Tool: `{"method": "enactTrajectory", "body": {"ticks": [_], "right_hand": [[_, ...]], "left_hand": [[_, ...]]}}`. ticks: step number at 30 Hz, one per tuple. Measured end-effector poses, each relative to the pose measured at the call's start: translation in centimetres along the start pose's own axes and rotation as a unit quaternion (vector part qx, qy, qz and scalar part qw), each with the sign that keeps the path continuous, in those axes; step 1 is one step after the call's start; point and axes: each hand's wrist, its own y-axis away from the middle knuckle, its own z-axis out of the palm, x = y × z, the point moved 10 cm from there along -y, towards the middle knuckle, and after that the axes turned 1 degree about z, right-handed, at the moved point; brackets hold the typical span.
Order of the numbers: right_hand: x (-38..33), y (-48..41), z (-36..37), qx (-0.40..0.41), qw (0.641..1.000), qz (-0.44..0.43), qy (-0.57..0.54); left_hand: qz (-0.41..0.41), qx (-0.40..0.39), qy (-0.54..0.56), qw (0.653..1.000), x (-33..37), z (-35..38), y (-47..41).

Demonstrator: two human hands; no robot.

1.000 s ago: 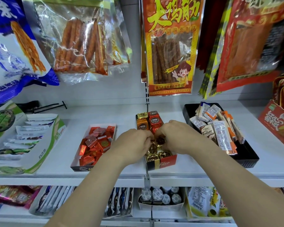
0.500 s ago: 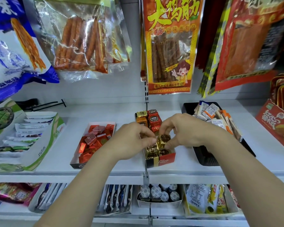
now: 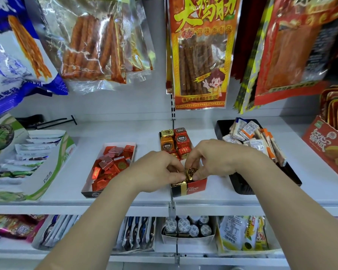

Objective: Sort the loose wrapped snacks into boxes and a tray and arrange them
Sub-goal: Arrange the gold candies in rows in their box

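A gold sweet [image 3: 191, 173] is pinched between the curled fingers of the left hand [image 3: 154, 173] and right hand [image 3: 213, 158], just over the front of the red box [image 3: 195, 189]. The placing step seems under way; next it must be set neatly in.

The left hand [image 3: 154, 172] and right hand [image 3: 215, 158] cover the front half of the red-and-black box [image 3: 191, 189], hiding what lies there; the gold-wrapped sweet [image 3: 191, 173] between them shows only partly. Right of the box, the frame edge cuts the red carton [image 3: 324, 145].
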Motion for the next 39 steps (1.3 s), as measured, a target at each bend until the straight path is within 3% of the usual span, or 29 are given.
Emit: {"method": "enactTrajectory", "body": {"ticks": [6,17,19,22,25,33,39], "right_hand": [[-0.2,0.2,0.4,-0.017,1.0,-0.001,-0.016],[0.2,0.3,-1.4,0.069,0.995,-0.006,-0.076],[0.3,0.3,-2.5,0.121,0.989,-0.012,-0.079],[1.0,0.4,-4.4,0.232,0.97,-0.005,-0.078],[1.7,0.2,-4.9,0.287,0.956,0.013,-0.067],[1.0,-1.6,-4.1,0.31,0.95,0.013,-0.029],[0.8,-2.2,-3.8,0.263,0.962,0.036,0.068]], "left_hand": [[-0.007,0.001,-0.038,0.999,0.1,0.0,0.0],[0.004,0.006,0.036,0.999,-0.2,-0.2,0.3],[0.012,0.044,0.045,0.998,-0.1,-1.1,0.3],[0.0,0.175,0.066,0.982,-0.9,-4.0,0.7],[-0.038,0.233,0.005,0.972,-1.7,-5.1,0.5],[-0.051,0.208,-0.131,0.968,-0.9,-3.4,-1.9],[-0.074,0.194,-0.122,0.971,-1.5,-3.3,-2.8]]}}
